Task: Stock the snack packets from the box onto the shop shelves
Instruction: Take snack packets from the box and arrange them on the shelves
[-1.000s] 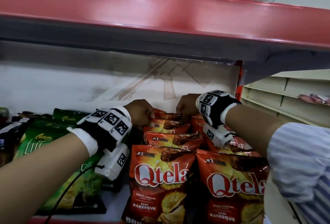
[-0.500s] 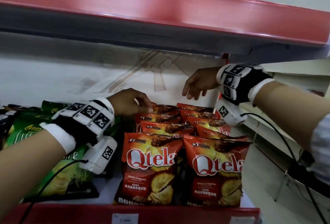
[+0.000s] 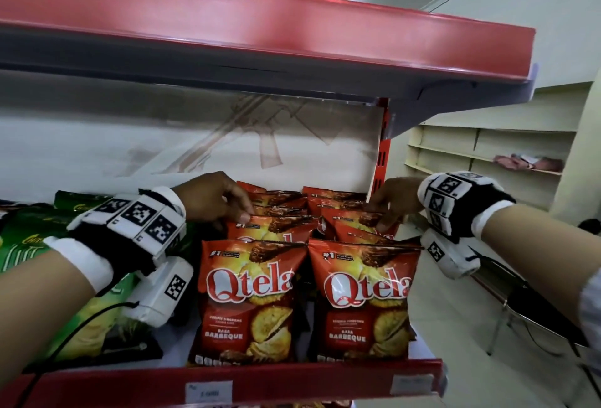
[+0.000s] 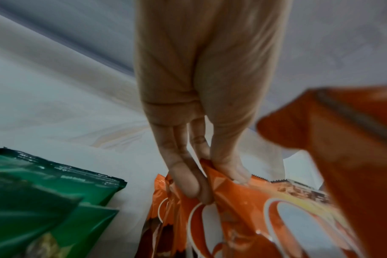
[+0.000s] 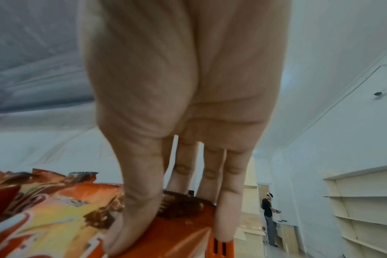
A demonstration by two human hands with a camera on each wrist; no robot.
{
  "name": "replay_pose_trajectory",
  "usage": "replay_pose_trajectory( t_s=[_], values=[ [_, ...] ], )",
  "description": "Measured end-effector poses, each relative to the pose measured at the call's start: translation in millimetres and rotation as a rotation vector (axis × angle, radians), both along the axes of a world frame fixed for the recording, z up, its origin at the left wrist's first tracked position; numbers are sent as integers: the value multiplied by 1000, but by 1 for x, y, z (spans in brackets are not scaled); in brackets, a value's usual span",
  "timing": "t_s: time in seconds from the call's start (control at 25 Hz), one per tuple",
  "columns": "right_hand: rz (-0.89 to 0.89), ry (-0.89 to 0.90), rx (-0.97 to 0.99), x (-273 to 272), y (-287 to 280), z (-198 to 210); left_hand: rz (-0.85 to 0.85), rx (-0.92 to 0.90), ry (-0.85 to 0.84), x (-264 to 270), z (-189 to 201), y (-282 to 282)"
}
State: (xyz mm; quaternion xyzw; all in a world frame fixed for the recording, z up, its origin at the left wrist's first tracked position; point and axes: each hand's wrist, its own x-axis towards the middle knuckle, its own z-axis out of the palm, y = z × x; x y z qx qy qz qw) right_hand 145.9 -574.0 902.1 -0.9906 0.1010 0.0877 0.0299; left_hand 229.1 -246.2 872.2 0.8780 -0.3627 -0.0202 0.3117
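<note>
Red Qtela barbeque snack packets stand in two rows on the shop shelf [image 3: 292,381], led by a front left packet [image 3: 250,297] and a front right packet [image 3: 364,303]. My left hand [image 3: 242,212] pinches the top edge of a packet behind the front one [image 3: 279,227] in the left row; the left wrist view shows thumb and fingers [image 4: 188,185] squeezing the crinkled corner of that packet [image 4: 243,209]. My right hand [image 3: 382,215] grips the top of a packet [image 3: 354,223] in the right row, thumb in front and fingers [image 5: 227,209] behind its top edge [image 5: 179,204]. No box is in view.
Green snack packets [image 3: 29,245] lie left of the red rows, close to my left wrist. The red upper shelf [image 3: 260,33] hangs low overhead. A red upright [image 3: 380,154] ends the shelf on the right; bare cream shelves [image 3: 487,147] stand beyond. A person [image 5: 269,218] stands far off.
My right hand dropped from in front of the back panel onto a packet in the right row. The left hand stayed at the left row's packet tops. The view pulled back.
</note>
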Motion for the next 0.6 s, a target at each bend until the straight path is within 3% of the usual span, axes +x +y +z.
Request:
replay_pose_trajectory(
  t_s=[0.16, 0.28, 0.48, 0.6],
  values=[
    [9, -115, 35, 4, -6, -5, 49, 50, 29, 1, 1, 1],
    [16, -77, 78, 5, -5, -12, 67, 89, 61, -2, -3, 1],
    [105, -286, 133, -19, 0, 12, 83, 46, -111, -19, 6, 8],
    [139, -59, 182, -33, 11, 7, -70, 5, -2, -36, 8, 14]
  ],
)
